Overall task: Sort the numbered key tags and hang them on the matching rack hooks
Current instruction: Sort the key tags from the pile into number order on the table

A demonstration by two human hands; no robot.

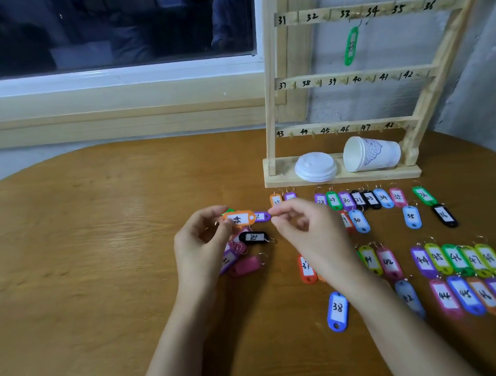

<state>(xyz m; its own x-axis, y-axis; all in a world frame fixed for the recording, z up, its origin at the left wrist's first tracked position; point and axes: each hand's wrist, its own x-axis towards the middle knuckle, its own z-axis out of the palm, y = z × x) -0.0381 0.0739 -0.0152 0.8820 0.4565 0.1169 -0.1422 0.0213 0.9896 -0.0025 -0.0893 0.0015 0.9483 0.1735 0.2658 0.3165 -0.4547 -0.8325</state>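
My left hand [202, 246] pinches an orange key tag [240, 219] by its ring end and holds it level above a small unsorted pile of tags [243, 254]. My right hand [306, 230] hovers just right of that tag, fingers loosely curled, holding nothing that I can see. Sorted tags lie in rows on the table [87, 244]: an upper row [370, 200] numbered from 28 up, a lower row [458, 259] in the forties. The wooden rack [349, 76] stands at the back right with numbered hooks. One green tag [351, 45] hangs near hook 33.
A white paper cup [372, 153] lies on its side on the rack's base beside a stack of white lids [316, 166]. A window [87, 28] with a wooden sill runs behind the table. A grey wall [486, 71] closes the right side.
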